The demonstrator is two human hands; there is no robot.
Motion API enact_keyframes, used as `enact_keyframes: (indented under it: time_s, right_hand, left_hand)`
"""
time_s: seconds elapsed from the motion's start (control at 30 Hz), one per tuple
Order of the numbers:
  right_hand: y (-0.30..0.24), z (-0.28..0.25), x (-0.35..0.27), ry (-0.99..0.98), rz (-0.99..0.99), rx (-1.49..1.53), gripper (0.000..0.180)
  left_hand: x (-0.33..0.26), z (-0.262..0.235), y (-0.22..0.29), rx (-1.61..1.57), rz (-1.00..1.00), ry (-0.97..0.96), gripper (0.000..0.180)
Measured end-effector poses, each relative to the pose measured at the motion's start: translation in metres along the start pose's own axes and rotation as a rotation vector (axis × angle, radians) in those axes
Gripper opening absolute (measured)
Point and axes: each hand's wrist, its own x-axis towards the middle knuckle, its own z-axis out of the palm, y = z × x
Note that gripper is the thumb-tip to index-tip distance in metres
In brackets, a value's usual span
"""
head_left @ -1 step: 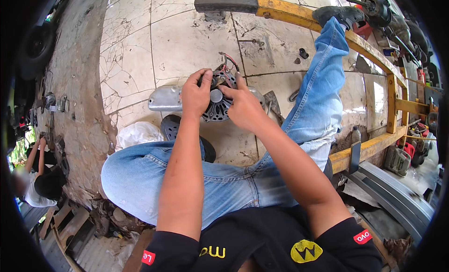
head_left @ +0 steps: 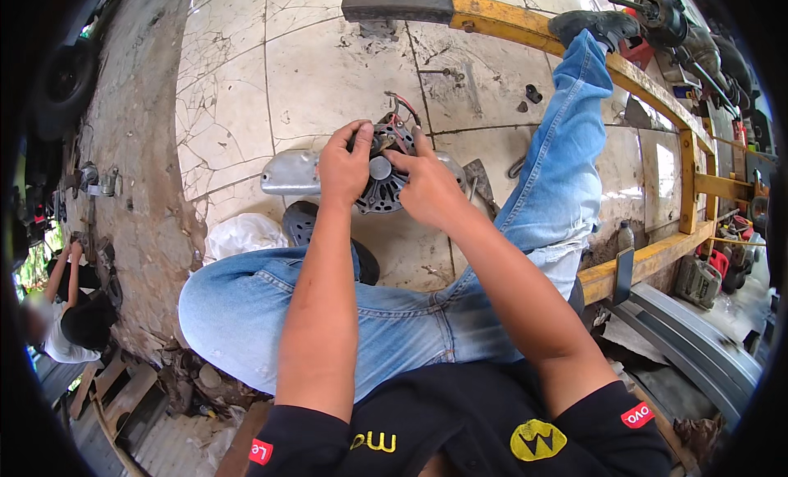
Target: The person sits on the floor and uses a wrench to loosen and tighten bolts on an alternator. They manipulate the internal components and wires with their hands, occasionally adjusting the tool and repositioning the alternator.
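A round grey alternator [head_left: 379, 194] with a slotted end housing lies on the tiled floor between my legs. Red wires [head_left: 400, 102] rise from its far side. My left hand [head_left: 345, 161] is wrapped round its left side, thumb near a dark part at the upper left. From the right, my right hand [head_left: 428, 181] grips the housing, its thumb reaching toward the middle and a finger at the far right edge. Whether a small part sits between my fingers is hidden. A silvery metal cover [head_left: 289, 173] sticks out on both sides behind the alternator.
A yellow steel frame [head_left: 509, 24] runs along the far and right sides, a phone [head_left: 623, 276] leaning on it. Beside my left knee is a white plastic bag [head_left: 245, 236]. A flat dark metal piece [head_left: 480, 181] lies right of my hand. Another person [head_left: 70, 313] sits far left.
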Motion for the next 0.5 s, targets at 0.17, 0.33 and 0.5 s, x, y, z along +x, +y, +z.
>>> enact_keyframes:
  time_s: [0.17, 0.33, 0.5]
  right_hand:
    - [0.01, 0.003, -0.007, 0.076, -0.085, -0.045, 0.063]
    - [-0.002, -0.001, 0.003, 0.016, -0.01, -0.035, 0.064]
    - [0.016, 0.006, -0.003, 0.071, -0.08, -0.087, 0.064]
  left_hand:
    - [0.009, -0.001, 0.001, 0.028, 0.044, -0.009, 0.038]
    - [0.008, 0.001, -0.001, 0.002, 0.014, 0.008, 0.038]
    - [0.011, 0.001, -0.001, 0.021, 0.048, -0.017, 0.039]
